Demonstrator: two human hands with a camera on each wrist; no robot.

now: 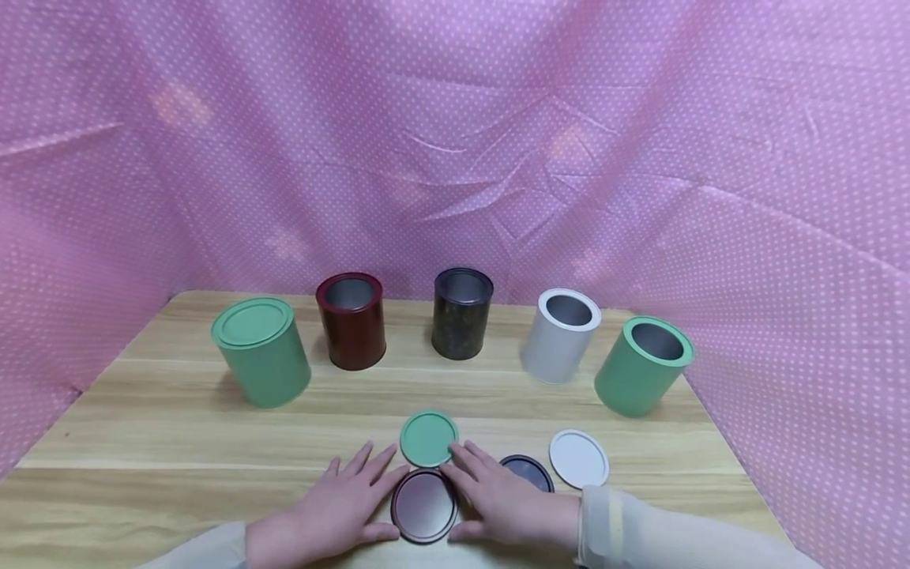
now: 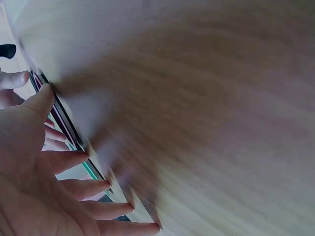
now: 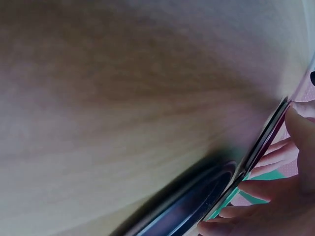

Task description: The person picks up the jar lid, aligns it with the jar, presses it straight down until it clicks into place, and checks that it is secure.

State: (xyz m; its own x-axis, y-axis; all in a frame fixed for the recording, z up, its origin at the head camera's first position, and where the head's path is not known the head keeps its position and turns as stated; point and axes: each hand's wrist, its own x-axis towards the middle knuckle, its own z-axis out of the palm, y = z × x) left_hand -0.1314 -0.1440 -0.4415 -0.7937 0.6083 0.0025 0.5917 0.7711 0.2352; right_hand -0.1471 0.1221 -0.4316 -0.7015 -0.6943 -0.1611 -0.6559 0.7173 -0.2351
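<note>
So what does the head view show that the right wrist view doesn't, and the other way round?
Only the head view shows the red can, dark can, white can and white lid.

Only the right wrist view shows a small black shape at its right edge, too cropped to name, and the lids from low down, near table level.

Both show the red lid, green lid, dark lid, table, left hand and right hand.
</note>
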